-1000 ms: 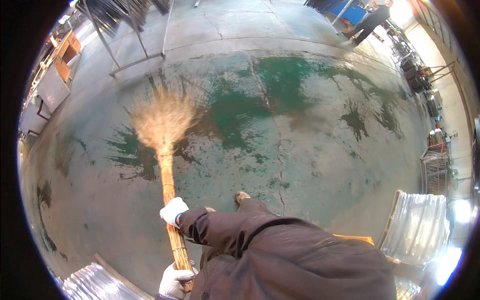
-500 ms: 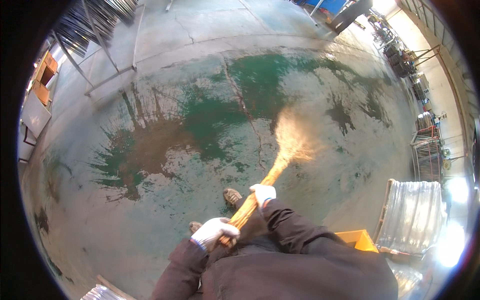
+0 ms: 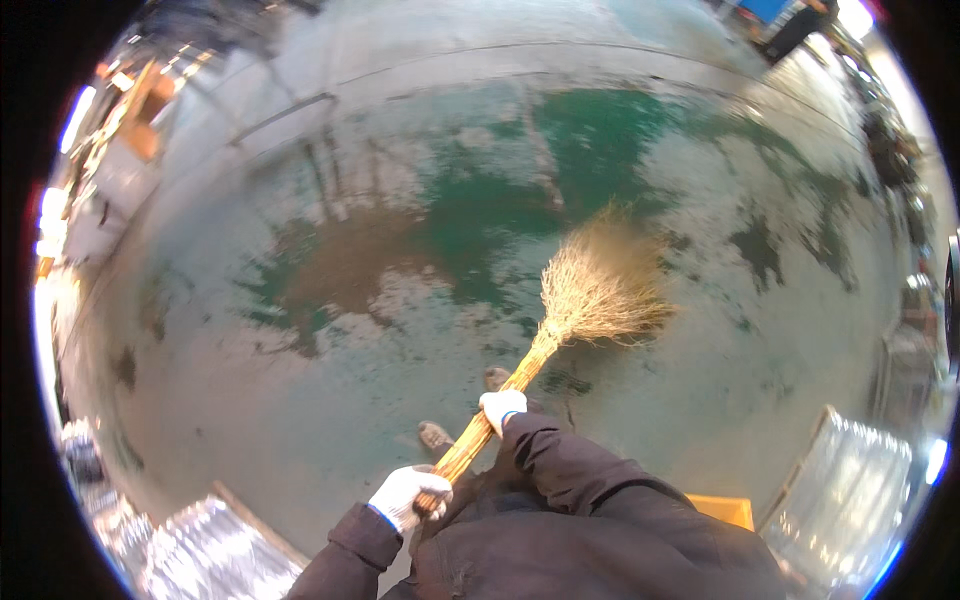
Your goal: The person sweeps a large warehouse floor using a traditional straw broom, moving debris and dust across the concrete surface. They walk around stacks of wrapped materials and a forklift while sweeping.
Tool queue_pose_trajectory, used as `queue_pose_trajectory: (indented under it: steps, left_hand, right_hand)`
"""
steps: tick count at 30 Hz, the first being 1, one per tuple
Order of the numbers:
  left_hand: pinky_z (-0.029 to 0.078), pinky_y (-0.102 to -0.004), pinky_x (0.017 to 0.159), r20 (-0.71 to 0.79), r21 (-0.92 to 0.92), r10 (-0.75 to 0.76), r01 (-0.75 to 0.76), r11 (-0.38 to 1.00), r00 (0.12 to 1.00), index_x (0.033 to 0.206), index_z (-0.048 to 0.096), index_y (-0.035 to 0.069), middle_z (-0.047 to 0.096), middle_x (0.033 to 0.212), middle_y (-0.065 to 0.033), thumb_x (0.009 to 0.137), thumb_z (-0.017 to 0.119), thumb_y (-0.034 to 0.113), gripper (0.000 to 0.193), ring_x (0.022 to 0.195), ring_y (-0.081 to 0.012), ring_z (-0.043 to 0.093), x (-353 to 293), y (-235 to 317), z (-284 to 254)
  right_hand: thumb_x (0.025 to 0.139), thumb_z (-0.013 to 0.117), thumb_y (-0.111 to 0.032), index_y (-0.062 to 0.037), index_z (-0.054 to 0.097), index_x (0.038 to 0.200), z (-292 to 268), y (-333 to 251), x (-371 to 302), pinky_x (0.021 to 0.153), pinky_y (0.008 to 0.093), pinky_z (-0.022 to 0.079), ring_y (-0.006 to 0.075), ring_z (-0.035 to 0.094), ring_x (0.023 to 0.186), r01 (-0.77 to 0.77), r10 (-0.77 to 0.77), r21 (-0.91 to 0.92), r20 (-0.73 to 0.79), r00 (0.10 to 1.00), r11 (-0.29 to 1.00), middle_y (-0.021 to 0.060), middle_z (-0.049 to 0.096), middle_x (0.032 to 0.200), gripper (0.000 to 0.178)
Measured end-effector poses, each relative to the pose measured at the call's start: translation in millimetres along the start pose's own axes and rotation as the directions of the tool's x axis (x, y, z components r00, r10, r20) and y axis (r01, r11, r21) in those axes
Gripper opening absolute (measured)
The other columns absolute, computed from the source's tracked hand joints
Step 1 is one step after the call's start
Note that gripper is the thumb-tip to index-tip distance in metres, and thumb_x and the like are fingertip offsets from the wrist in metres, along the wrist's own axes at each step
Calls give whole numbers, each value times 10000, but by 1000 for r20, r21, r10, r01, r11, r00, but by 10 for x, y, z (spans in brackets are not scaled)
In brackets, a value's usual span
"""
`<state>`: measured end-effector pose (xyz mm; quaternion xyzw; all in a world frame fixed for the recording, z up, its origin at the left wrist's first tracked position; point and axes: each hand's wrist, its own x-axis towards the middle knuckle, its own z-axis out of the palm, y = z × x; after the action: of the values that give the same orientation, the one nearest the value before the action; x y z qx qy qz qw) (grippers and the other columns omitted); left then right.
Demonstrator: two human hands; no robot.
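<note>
A twig broom (image 3: 605,285) slants across in front of me, its bushy straw-coloured head fanned out over the floor ahead and to the right. My left hand (image 3: 408,495), in a white knitted glove, is wrapped round the butt end of the bound handle. Farther up the handle, closer to the twigs, my right hand (image 3: 502,408) grips it in a matching glove. Both arms wear dark sleeves. Below the broom, my two shoes (image 3: 435,436) stand on the worn floor. Whether the twig tips touch the floor is hard to tell, as they are blurred.
The grey floor (image 3: 330,420) has worn green and brown patches (image 3: 360,255). Wrapped, silvery stacks lie at the lower left (image 3: 215,550) and lower right (image 3: 845,490). A yellow bin (image 3: 722,510) stands by my right side. Racks and goods line both edges.
The view has swung and tilted, so stacks at lower left show more. The broom head looks fuller and sits a little lower and farther right; both hands keep their hold.
</note>
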<state>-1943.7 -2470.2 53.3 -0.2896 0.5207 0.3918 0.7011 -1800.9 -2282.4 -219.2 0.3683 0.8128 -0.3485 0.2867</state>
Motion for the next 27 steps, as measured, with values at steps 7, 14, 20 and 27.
queue_pose_trajectory:
  steps: [7, 14, 20, 27]
  left_hand:
    - [587, -360, 638, -328, -435, 123, -266, 860, 937, 1335, 605, -73, 695, 954, -191, 908, 672, 28, 444, 730, -273, 677, -1109, -1184, -1181]
    - [620, -473, 741, -266, -707, 278, -382, 595, 923, 1310, 618, -50, 713, 974, -192, 919, 698, 76, 418, 816, -338, 713, -1555, -1645, -2528]
    - [614, -399, 813, -145, -497, 516, -513, 700, 844, 1306, 621, -66, 753, 987, -155, 900, 760, 25, 439, 879, -278, 742, -2179, -1950, -3638]
    - [589, -302, 750, -48, -257, 506, -500, 827, 861, 1217, 667, -46, 761, 965, -111, 933, 803, 66, 335, 821, -174, 738, -2784, -1930, -4969]
  right_hand:
    - [1055, 586, -258, -130, 869, 1181, 374, -2545, -500, 929, 529, 630, 374, 801, 1162, 559, -427, -227, 442, 789, 798, 156, 840, 1231, 335]
    - [970, 699, -328, -74, 862, 1091, 1430, -4699, -717, 938, 438, 641, 362, 811, 1056, 606, -562, -49, 320, 763, 794, 193, 835, 1116, 325]
    - [899, 794, -376, -100, 865, 1012, 2012, -5668, -1218, 883, 422, 643, 345, 820, 986, 389, -419, 166, 240, 876, 906, 172, 833, 977, 307]
    - [922, 815, -249, 38, 737, 1059, 2416, -5821, -1383, 834, 502, 644, 360, 781, 918, -181, -35, 663, 299, 954, 727, 204, 750, 1012, 328]
